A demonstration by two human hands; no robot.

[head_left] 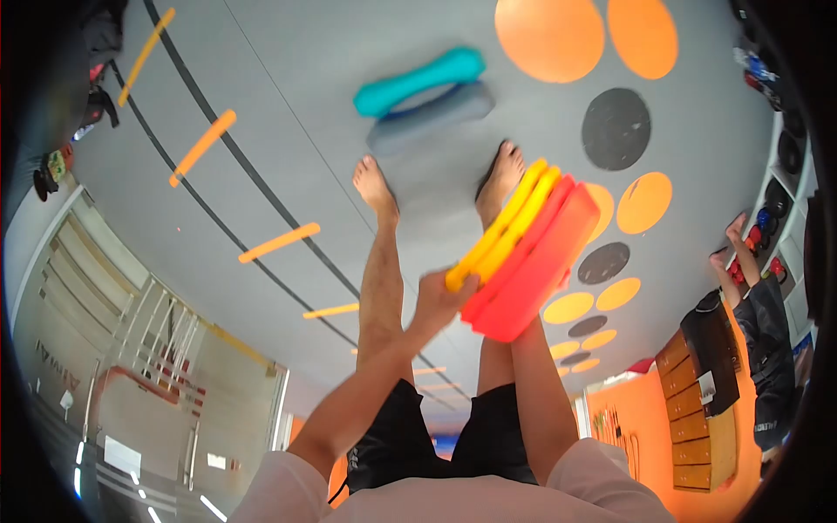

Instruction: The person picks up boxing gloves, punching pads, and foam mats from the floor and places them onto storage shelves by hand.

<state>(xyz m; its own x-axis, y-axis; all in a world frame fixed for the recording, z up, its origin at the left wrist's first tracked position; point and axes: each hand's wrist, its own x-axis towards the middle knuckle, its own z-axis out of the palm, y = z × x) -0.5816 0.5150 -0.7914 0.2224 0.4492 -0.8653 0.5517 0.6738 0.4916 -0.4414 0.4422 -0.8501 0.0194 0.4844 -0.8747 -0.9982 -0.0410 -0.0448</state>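
My left hand (440, 301) is closed at the lower left end of a stack of long plates. Two yellow plates (506, 227) lie on the left side of the stack, with red plates (545, 261) beside them on the right. My right hand is hidden behind the red plates; only the forearm shows below them. On the grey floor beyond my bare feet lies a teal curved piece (420, 82), and a grey-blue curved piece (432, 118) sits right beside it, nearer to me.
Orange and dark circles (615, 129) mark the grey floor on the right, orange dashes and dark lines (205, 146) on the left. Another person's legs (743, 253) show at the right, near shelves (795, 209). A wooden drawer cabinet (693, 418) stands lower right.
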